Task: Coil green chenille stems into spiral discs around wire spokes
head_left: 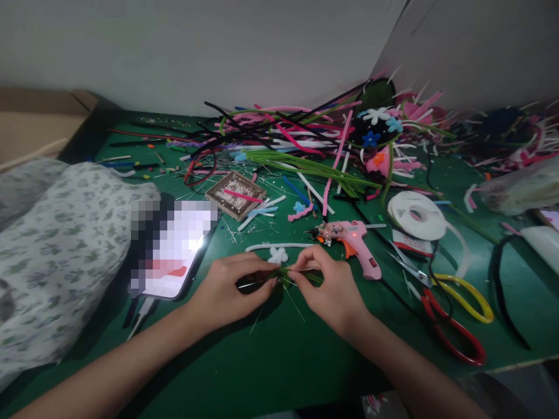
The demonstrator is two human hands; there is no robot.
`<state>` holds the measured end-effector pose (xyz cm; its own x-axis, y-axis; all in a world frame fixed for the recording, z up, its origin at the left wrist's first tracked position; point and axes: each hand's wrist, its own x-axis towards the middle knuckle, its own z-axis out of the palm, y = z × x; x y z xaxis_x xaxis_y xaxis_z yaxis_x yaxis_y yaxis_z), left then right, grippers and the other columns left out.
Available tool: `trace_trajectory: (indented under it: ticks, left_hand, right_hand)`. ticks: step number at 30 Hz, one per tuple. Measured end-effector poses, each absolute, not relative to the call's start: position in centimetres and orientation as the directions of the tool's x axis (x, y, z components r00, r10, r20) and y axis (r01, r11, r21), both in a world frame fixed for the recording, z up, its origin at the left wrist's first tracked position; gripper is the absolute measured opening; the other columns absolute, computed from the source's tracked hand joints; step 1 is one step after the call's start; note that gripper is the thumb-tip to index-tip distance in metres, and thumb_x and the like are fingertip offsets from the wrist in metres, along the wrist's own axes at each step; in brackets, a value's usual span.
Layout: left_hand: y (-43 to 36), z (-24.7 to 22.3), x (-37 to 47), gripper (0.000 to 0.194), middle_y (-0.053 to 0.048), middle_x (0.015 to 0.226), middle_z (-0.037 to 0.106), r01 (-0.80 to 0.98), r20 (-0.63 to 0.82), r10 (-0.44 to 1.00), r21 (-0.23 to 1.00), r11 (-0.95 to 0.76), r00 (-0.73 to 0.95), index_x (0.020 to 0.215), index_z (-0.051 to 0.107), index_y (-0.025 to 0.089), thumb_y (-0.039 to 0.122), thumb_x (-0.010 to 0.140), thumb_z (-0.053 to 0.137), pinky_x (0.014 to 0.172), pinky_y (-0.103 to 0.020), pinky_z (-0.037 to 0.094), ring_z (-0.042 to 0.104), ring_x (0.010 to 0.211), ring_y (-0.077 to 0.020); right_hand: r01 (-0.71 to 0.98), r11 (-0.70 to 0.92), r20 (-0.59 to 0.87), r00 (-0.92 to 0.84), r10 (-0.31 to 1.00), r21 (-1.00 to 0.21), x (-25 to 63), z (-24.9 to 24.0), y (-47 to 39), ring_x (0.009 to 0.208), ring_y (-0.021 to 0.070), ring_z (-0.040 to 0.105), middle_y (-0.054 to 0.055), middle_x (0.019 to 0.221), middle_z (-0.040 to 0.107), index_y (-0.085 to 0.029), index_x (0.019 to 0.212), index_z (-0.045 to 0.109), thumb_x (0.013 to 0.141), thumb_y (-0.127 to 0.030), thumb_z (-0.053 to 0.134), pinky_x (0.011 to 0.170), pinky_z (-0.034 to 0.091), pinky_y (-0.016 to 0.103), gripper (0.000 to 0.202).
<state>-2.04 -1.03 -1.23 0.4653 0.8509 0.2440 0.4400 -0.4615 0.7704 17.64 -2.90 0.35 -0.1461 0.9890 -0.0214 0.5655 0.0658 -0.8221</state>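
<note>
My left hand (240, 285) and my right hand (327, 285) meet at the middle of the green table, fingertips close together. Both pinch green pipe cleaners (283, 272), whose tips cross between the fingers; more green shows behind my right thumb. Thin wire-like strands stick out below the pinch. Just beyond my fingertips is a white pipe cleaner flower (278, 255), and I cannot tell whether it is joined to the green pieces. A straight white pipe cleaner (262, 247) lies behind it. Close to my right hand rests a pink glue gun (353, 237).
Scissors (425, 279) with red and yellow handles lie at right, near a white ribbon roll (417, 215). A phone (179, 250) on a cable and a floral cloth (74, 250) are at left. Behind are a small patterned square (236, 195) and heaped pipe cleaners (301, 180).
</note>
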Motion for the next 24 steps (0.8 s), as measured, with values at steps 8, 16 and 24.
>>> trace_trajectory:
  ticks: [8,16,24]
  left_hand:
    - [-1.03,-1.16,-2.03,0.015,-0.003,0.080,0.073,0.467,0.204,0.886,0.788,-0.401,0.417,0.093,0.073,0.020,0.028,0.084,0.064,0.061,-0.024,0.053,0.065,0.067,-0.0144]
    - [-0.94,-1.41,-2.24,0.013,-0.004,0.078,0.073,0.426,0.223,0.882,0.809,-0.405,0.415,0.086,0.075,0.020,0.023,0.085,0.063,0.061,-0.024,0.052,0.067,0.069,-0.0153]
    - [-1.54,-0.56,-2.05,0.018,-0.004,0.077,0.073,0.383,0.179,0.866,0.841,-0.381,0.468,0.092,0.075,0.019,0.029,0.081,0.066,0.060,-0.026,0.051,0.066,0.067,-0.0164]
  right_hand:
    - [0.555,0.134,0.003,-0.231,0.973,-0.821,17.63,0.37,-2.81,0.081,0.0171,0.068,-0.002,0.078,0.066,-0.025,0.083,0.048,0.079,-0.013,0.058,0.074,0.051,0.030,0.016]
    - [0.391,-0.001,-0.089,-0.208,0.974,-0.921,17.47,0.62,-2.79,0.082,0.0172,0.070,0.000,0.082,0.071,-0.024,0.097,0.048,0.078,-0.018,0.063,0.074,0.054,0.030,0.025]
    - [0.321,-0.109,-0.167,-0.160,0.973,-0.941,18.07,0.58,-3.32,0.080,0.0166,0.070,0.000,0.082,0.071,-0.023,0.095,0.053,0.081,-0.021,0.061,0.072,0.054,0.030,0.016]
